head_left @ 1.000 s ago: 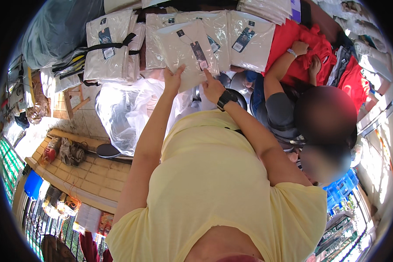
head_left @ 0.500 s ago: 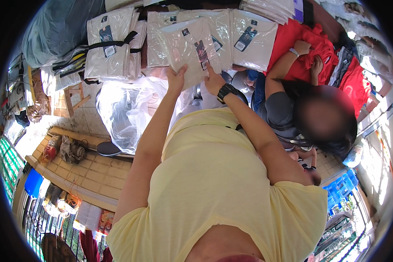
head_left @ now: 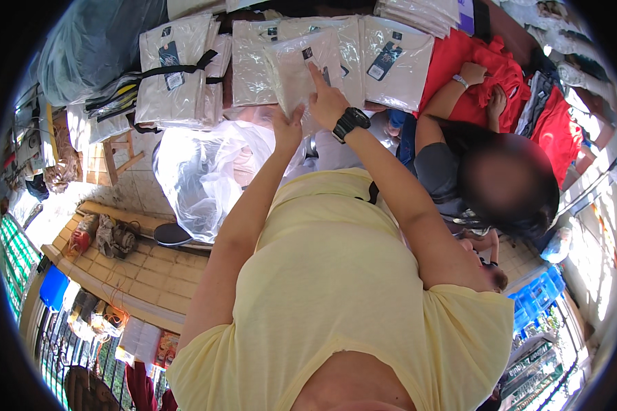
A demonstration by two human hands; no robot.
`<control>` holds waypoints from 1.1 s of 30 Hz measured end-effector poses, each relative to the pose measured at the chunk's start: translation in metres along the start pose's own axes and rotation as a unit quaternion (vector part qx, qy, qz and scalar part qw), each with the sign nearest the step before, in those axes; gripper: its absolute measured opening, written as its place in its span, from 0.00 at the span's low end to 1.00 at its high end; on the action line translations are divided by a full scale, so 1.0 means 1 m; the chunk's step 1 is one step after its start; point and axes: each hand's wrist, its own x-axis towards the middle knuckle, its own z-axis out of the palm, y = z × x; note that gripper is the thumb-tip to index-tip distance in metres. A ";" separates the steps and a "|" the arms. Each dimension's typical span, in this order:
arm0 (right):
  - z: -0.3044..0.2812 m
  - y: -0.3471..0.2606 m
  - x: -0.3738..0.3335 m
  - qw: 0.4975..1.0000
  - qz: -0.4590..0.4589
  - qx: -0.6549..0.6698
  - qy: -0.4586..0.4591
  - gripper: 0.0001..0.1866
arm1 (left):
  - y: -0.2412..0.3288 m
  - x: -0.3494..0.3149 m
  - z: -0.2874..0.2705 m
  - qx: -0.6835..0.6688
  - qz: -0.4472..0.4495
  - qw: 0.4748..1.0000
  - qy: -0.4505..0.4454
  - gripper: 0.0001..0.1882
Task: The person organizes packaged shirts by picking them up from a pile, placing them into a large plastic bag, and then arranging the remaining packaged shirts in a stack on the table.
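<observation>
A beige folded garment in a clear plastic sleeve [head_left: 289, 75], with a dark tag on its front, is tilted up before me. My left hand [head_left: 288, 125] grips its lower edge, thumb on the front. My right hand [head_left: 328, 103], with a black watch on the wrist, lies over the lower right part. Its index finger stretches up along the front, touching it beside the dark tag, which the hand partly hides. Behind lie similar packed garments [head_left: 252, 65], and another tagged one [head_left: 396, 65] is to the right.
At the left stands a stack of packed garments with a black strap [head_left: 175, 75]. Below it is a large clear plastic bag [head_left: 199, 171]. A co-worker's arm [head_left: 445, 103] reaches over red clothing [head_left: 483, 58] on the right. A grey bundle [head_left: 96, 55] sits far left.
My right hand has moved up and left across the garment packet, its index finger now farther up the front. The packet has shifted slightly right, and my left hand has moved slightly right and down.
</observation>
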 end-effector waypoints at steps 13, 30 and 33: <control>0.006 0.006 -0.004 0.998 -0.016 0.017 0.061 0.40 | 0.007 -0.007 0.009 0.036 0.054 0.998 0.014 0.17; 0.008 0.015 0.000 0.998 -0.011 0.045 0.048 0.41 | 0.020 -0.009 0.008 0.036 -0.026 0.999 -0.011 0.19; 0.007 0.015 -0.001 0.998 -0.013 0.051 0.047 0.41 | 0.020 -0.009 0.008 0.034 0.009 0.999 -0.007 0.19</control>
